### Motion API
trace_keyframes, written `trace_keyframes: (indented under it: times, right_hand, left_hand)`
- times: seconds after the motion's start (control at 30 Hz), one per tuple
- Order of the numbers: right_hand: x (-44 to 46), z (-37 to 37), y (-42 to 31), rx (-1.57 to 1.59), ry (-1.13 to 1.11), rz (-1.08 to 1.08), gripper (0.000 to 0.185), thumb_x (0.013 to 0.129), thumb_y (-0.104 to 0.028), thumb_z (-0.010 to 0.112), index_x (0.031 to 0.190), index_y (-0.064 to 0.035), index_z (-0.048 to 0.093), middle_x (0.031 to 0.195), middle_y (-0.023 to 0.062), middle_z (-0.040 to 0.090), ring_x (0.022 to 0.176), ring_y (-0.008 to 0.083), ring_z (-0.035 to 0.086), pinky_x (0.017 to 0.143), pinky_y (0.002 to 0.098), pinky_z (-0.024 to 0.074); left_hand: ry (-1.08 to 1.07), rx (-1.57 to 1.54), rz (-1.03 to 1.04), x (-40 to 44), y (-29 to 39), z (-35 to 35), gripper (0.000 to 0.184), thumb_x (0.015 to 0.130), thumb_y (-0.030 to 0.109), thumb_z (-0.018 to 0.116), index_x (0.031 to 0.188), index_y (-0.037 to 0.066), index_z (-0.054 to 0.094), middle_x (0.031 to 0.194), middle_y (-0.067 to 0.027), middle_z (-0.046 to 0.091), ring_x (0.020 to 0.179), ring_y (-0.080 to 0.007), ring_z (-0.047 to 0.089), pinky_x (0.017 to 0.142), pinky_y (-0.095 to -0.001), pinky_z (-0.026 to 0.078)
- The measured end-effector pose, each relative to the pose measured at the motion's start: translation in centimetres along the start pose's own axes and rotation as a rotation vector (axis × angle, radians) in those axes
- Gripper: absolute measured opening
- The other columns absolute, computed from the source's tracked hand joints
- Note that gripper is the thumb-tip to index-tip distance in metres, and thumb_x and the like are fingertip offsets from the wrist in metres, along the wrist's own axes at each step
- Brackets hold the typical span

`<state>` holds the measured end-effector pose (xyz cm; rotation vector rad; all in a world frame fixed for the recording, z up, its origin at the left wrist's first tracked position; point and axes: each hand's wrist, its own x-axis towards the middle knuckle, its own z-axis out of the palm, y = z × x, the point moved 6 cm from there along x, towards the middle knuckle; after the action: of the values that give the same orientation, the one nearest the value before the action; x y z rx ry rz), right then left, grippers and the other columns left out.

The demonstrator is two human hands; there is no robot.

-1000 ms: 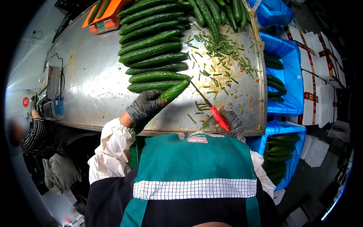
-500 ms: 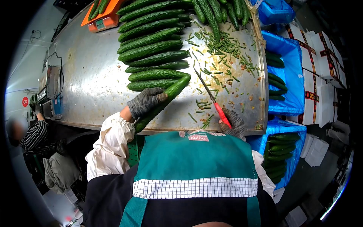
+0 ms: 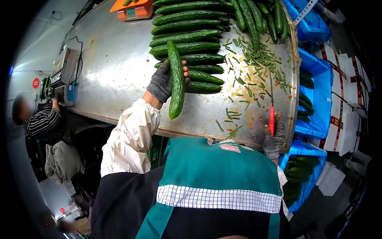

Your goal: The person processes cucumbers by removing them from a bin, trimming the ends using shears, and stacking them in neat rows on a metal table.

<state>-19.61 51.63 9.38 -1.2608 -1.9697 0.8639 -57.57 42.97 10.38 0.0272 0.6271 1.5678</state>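
My left hand (image 3: pixel 161 83), in a grey glove with bare fingertips, holds a long cucumber (image 3: pixel 176 81) nearly upright in the view, over the left part of a row of cucumbers (image 3: pixel 188 36). My gloved right hand (image 3: pixel 274 137) is closed on the red handle of scissors (image 3: pixel 271 120) near the table's front right corner, their thin blades pointing away from me. Short green stem pieces (image 3: pixel 260 59) lie scattered on the metal table (image 3: pixel 115 67) between the row and the right edge.
More cucumbers (image 3: pixel 252 20) lie at the back right. An orange scale (image 3: pixel 133 12) stands at the back left. Blue-lined crates (image 3: pixel 320 91) with cucumbers line the right side, beside white boxes (image 3: pixel 350 107). A person in a striped sleeve (image 3: pixel 43 120) is at the far left.
My left hand has raised and turned the cucumber, carrying it up beside the row. My right hand has moved right with the scissors, away from the cucumber. The whole view has shifted.
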Motion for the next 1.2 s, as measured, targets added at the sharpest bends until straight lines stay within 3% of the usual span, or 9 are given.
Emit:
trace_keyframes:
  times: [0.23, 0.37, 0.43, 0.53, 0.63, 0.77, 0.83, 0.9, 1.2]
  right_hand:
    - [0.8, -0.4, 0.1, -0.220, -0.006, -0.006, 0.055, 0.070, -0.011, 0.065, 0.122, -0.0035, 0.046, 0.117, 0.0157, 0.051, 0.108, 0.0307, 0.049, 0.091, 0.0383, 0.0395]
    - [0.7, -0.2, -0.5, -0.663, 0.034, -0.138, 0.060, 0.065, -0.025, 0.068, 0.118, -0.0050, 0.049, 0.105, 0.0208, 0.053, 0.094, 0.0367, 0.052, 0.083, 0.0446, 0.0412]
    - [0.5, 0.3, -0.4, -0.761, 0.056, -0.194, 0.062, 0.062, -0.026, 0.069, 0.117, -0.0060, 0.050, 0.102, 0.0211, 0.053, 0.093, 0.0371, 0.051, 0.082, 0.0459, 0.0414]
    - [0.2, 0.7, 0.9, -0.693, 0.036, -0.029, 0.065, 0.063, -0.032, 0.070, 0.119, -0.0103, 0.048, 0.109, 0.0217, 0.051, 0.099, 0.0390, 0.049, 0.087, 0.0471, 0.0383]
    - [0.4, 0.8, 0.0, -0.691, 0.025, 0.000, 0.066, 0.062, -0.033, 0.071, 0.119, -0.0098, 0.049, 0.111, 0.0213, 0.050, 0.103, 0.0384, 0.047, 0.088, 0.0479, 0.0364]
    - [-0.1, 2.0, 2.0, -0.680, 0.033, -0.114, 0.065, 0.064, -0.034, 0.065, 0.119, -0.0057, 0.046, 0.112, 0.0211, 0.047, 0.105, 0.0373, 0.043, 0.089, 0.0473, 0.0342]
    - [1.5, 1.9, 0.7, -0.638, -0.400, 0.242, 0.066, 0.066, -0.040, 0.061, 0.121, -0.0070, 0.044, 0.120, 0.0212, 0.042, 0.108, 0.0364, 0.040, 0.090, 0.0492, 0.0312]
    - [0.5, 2.6, 2.6, -0.587, -0.122, 0.147, 0.067, 0.068, -0.044, 0.059, 0.123, -0.0101, 0.042, 0.128, 0.0196, 0.037, 0.114, 0.0344, 0.036, 0.092, 0.0530, 0.0259]
    - [0.3, 0.8, 1.4, -0.610, -0.045, 0.142, 0.068, 0.067, -0.050, 0.059, 0.123, -0.0155, 0.044, 0.126, 0.0153, 0.038, 0.117, 0.0311, 0.034, 0.092, 0.0552, 0.0223]
  left_hand:
    - [0.052, 0.017, -0.004, 0.3, 0.2, 0.0, 0.052, 0.092, 0.039, 0.037, 0.119, -0.004, 0.041, 0.093, -0.0140, 0.054, 0.081, -0.0245, 0.054, 0.072, -0.0365, 0.049]
    - [0.126, 0.383, 0.152, 0.9, 3.5, 0.5, 0.039, 0.081, 0.033, 0.062, 0.106, 0.005, 0.052, 0.082, -0.0106, 0.060, 0.071, -0.0213, 0.060, 0.062, -0.0358, 0.052]
    - [0.351, 0.884, 0.318, 0.6, 6.2, 2.7, 0.039, 0.079, 0.029, 0.065, 0.108, 0.005, 0.052, 0.085, -0.0104, 0.061, 0.075, -0.0204, 0.060, 0.065, -0.0333, 0.050]
    - [0.260, 1.685, 0.794, 1.9, 8.8, 6.8, 0.048, 0.076, 0.024, 0.067, 0.116, 0.006, 0.047, 0.095, -0.0142, 0.061, 0.086, -0.0260, 0.059, 0.073, -0.0326, 0.046]
    - [0.238, 2.446, 0.862, 4.2, 8.8, 10.4, 0.051, 0.074, 0.026, 0.065, 0.119, 0.012, 0.046, 0.107, -0.0162, 0.053, 0.094, -0.0337, 0.052, 0.079, -0.0401, 0.042]
    - [0.165, 2.645, 0.645, 9.0, 10.0, 9.5, 0.051, 0.077, 0.024, 0.062, 0.122, 0.009, 0.044, 0.117, -0.0185, 0.048, 0.104, -0.0354, 0.048, 0.086, -0.0393, 0.041]
    - [0.187, 2.666, 0.797, 10.9, 11.3, 6.1, 0.056, 0.078, 0.035, 0.058, 0.126, 0.012, 0.042, 0.123, -0.0169, 0.046, 0.114, -0.0331, 0.042, 0.095, -0.0411, 0.033]
    - [0.230, 2.647, 0.691, 12.1, 11.4, 5.7, 0.056, 0.079, 0.034, 0.057, 0.127, 0.009, 0.041, 0.127, -0.0199, 0.042, 0.118, -0.0343, 0.039, 0.098, -0.0409, 0.031]
    - [0.030, 2.663, 0.868, 11.7, 9.8, 6.0, 0.052, 0.077, 0.020, 0.059, 0.125, 0.012, 0.042, 0.114, -0.0172, 0.047, 0.105, -0.0342, 0.045, 0.088, -0.0415, 0.037]
